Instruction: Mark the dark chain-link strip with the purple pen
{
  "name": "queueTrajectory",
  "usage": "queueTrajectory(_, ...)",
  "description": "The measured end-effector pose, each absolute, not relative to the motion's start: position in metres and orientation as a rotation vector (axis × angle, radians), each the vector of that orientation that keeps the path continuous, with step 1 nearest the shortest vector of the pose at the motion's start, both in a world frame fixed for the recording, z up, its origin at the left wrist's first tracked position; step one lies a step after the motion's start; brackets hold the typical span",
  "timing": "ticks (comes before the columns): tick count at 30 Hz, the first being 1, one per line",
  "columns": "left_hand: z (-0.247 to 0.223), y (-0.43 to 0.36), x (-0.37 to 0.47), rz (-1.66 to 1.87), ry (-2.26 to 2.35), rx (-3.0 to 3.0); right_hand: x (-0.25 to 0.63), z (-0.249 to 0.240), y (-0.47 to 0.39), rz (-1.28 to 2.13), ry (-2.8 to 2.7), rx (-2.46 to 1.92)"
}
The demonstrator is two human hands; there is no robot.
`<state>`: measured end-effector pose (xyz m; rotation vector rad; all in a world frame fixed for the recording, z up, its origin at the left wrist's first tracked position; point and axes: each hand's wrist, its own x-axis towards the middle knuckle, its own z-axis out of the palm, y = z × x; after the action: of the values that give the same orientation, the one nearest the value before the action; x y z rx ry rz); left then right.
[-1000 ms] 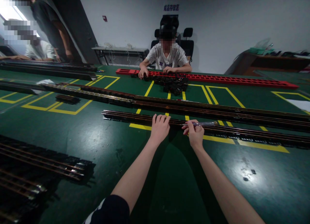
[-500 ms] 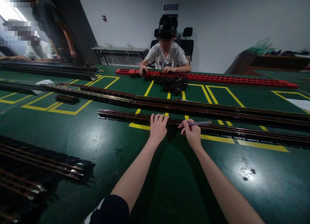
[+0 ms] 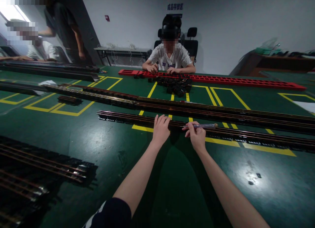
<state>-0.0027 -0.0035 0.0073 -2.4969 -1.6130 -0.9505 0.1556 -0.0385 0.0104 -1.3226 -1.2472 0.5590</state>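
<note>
A long black strip (image 3: 130,117) with copper-coloured bars along it lies across the green table in front of me. My left hand (image 3: 161,131) is closed over the strip, fingers curled onto its far side. To the right, my right hand (image 3: 197,136) pinches a slim screwdriver (image 3: 205,125) with a clear handle. The tool lies nearly level, its thin tip pointing left at the strip. My fingers hide the exact contact of the tip.
Longer barred strips (image 3: 172,109) run just beyond. Across the table a co-worker (image 3: 169,58) sits at a red slotted rail (image 3: 246,80) beside a heap of black parts (image 3: 176,85). More strips (image 3: 41,162) lie at lower left. Small black pieces (image 3: 251,182) lie at right.
The strip under my hands has shifted slightly left on the table. My hands keep nearly the same pose. The co-worker's hand at the rail has moved, and a standing person has moved right.
</note>
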Motion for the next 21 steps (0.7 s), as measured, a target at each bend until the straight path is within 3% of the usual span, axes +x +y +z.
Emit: queueTrajectory(21, 0.0015, -0.0027, -0.0013, -0.824, -1.553, -2.502, 0.1574, 0.0075, -0.0386, 0.519, -1.163, -1.338)
